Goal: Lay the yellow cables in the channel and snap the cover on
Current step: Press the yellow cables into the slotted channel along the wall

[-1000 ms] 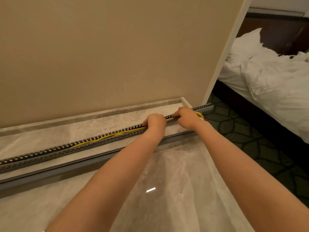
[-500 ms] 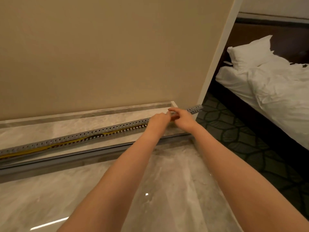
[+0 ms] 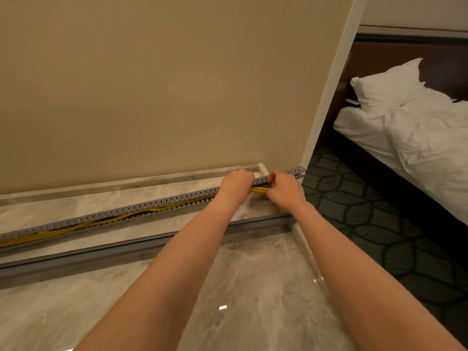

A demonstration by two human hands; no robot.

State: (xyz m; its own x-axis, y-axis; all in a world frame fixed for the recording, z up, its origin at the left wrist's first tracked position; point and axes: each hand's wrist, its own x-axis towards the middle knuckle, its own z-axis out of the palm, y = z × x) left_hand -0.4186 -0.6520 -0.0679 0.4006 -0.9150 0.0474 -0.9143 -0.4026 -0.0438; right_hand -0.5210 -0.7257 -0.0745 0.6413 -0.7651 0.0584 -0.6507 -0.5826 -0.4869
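Slotted cable channel [image 3: 152, 207]: grey, perforated along its upper edge, lying on a marble floor [image 3: 253, 274] parallel to a beige wall [image 3: 152, 84]. Its right end [image 3: 296, 171] runs past the wall corner, over the patterned dark carpet [image 3: 367, 211].

Yellow cables [image 3: 83, 225]: a loose bundle inside the channel, running from the left edge of view to the hands; a short stretch shows between the two hands [image 3: 259, 190]. Beyond the right hand they cannot be seen.

Cover [image 3: 126, 252]: long grey strip on the floor, just on the near side of the channel and parallel to it, not on the channel. The forearms cross over it.

Left hand [image 3: 236, 183]: fingers curled shut over the channel's top edge near its right end; whether they grip the cables as well cannot be told.

Right hand [image 3: 285, 190]: just beside the left, fingers closed in a fist at the channel, the yellow cables running into its grip.

Surroundings: a marble skirting [image 3: 126, 183] at the wall foot behind the channel; a white corner trim [image 3: 329, 92]; a bed with rumpled white duvet [image 3: 425, 148] and pillow [image 3: 387, 84], well apart to the right across the carpet; a dark headboard [image 3: 405, 54] behind it.
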